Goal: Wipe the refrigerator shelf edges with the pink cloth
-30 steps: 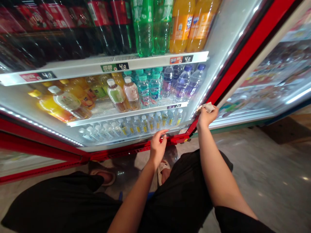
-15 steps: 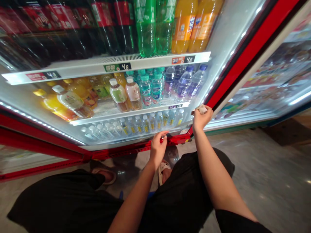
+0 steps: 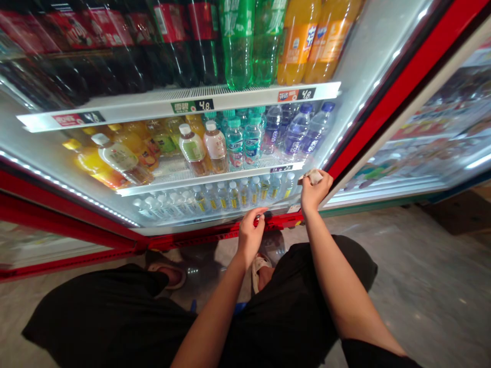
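My right hand (image 3: 315, 191) is closed around a crumpled, pale wad of cloth or tissue (image 3: 315, 177). It is at the lower right corner of a lit drinks cooler, beside the red door frame (image 3: 360, 128). Further left and lower, my left hand (image 3: 251, 234) is at the cooler's red bottom edge (image 3: 282, 222), fingers curled and thumb bent towards them. What lies in its grip, if anything, is too small to make out. Small clear bottles (image 3: 233, 195) with yellow labels stand in a row on the lowest level, just behind both hands.
Above, a white shelf (image 3: 164, 180) carries juice, tea, teal and purple-capped bottles. A higher shelf (image 3: 245, 94) holds large cola, green and orange bottles. Another lit cooler (image 3: 418, 138) stands to the right. My knees and shoes (image 3: 261, 266) are close below, over a grey floor (image 3: 422, 286).
The view has shifted slightly, so the cooler sits a little further right. My right hand, with the wad, has moved slightly left relative to the frame. My left hand stays nearly in place.
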`<state>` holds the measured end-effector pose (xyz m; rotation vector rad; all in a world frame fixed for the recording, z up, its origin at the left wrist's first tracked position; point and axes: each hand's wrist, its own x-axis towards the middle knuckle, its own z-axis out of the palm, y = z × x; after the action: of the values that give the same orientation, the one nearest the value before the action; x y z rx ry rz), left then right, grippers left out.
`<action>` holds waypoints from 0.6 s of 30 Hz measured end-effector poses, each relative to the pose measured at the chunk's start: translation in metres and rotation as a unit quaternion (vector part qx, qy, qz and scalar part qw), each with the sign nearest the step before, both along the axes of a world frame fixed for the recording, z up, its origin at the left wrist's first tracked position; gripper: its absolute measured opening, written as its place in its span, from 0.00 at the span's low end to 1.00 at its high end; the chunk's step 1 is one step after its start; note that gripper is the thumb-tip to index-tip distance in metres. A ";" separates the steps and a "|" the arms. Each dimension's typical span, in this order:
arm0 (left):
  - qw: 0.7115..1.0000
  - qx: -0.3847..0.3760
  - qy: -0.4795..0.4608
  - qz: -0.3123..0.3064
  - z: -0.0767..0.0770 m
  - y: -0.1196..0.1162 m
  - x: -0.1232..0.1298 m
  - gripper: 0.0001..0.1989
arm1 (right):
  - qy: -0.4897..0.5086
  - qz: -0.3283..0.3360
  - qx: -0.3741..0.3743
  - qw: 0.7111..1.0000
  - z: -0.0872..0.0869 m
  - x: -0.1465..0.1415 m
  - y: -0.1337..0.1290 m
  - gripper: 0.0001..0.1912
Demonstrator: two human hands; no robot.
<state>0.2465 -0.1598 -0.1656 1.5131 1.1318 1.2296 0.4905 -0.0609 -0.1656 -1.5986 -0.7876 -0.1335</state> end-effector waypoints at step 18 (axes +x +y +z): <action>1.000 -0.005 -0.019 0.019 -0.002 0.006 -0.014 0.15 | -0.090 0.115 0.002 0.989 0.000 -0.031 -0.008 0.15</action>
<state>0.2328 -0.1541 -0.1676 1.4601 1.1448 1.2723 0.4597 -0.0691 -0.1660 -1.4942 -1.1065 -0.1128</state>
